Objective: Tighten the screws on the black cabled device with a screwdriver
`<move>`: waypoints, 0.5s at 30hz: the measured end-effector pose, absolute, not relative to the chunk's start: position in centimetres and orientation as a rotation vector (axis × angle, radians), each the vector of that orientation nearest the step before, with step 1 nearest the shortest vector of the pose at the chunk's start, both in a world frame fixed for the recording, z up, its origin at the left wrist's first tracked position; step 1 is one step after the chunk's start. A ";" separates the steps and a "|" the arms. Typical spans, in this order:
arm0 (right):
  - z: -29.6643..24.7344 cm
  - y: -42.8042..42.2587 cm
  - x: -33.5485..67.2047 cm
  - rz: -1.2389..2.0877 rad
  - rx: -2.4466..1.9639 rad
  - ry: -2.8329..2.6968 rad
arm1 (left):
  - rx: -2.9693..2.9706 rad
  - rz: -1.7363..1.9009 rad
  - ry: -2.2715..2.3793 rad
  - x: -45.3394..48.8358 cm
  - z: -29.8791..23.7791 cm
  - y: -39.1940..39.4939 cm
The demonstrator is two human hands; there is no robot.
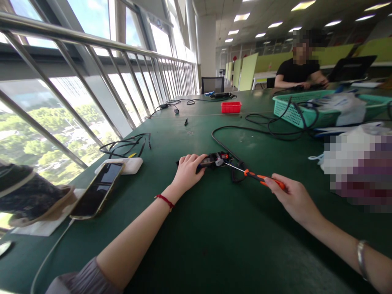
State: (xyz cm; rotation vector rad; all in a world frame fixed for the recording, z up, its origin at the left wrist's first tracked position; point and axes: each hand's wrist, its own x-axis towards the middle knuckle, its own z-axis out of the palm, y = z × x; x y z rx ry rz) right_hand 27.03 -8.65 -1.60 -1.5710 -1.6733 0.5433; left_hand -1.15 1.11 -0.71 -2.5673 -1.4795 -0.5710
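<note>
Hands meet at a small black device [212,160] lying on the green table [214,245], a little past the middle of the near stretch. Her left hand [187,171] lies flat over the near end of the device, fingers curled loosely on top and pressing it down rather than gripping it. Her right hand [292,198] is closed round the orange handle of a screwdriver [254,175], whose thin metal shaft slants up and left until its tip touches the device's top. A black cable [245,132] loops away from the device toward a teal basket [294,112] further back on the right. Near the left edge a phone [96,190] rests tilted against a white power bank [130,165], with more black cable coiled just behind. A small red tray [231,107] sits well beyond, and another person [298,67] sits at the far end
</note>
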 end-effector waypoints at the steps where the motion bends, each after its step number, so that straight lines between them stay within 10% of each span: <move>1: -1.6 -8.6 27.1 0.520 -1.576 -1.679 | -2.567 -0.571 -1.480 -1.1 -0.7 1.1; 15: -1.5 -8.8 27.0 0.572 -1.510 -1.708 | -2.525 -0.478 -1.492 -1.0 -0.4 0.8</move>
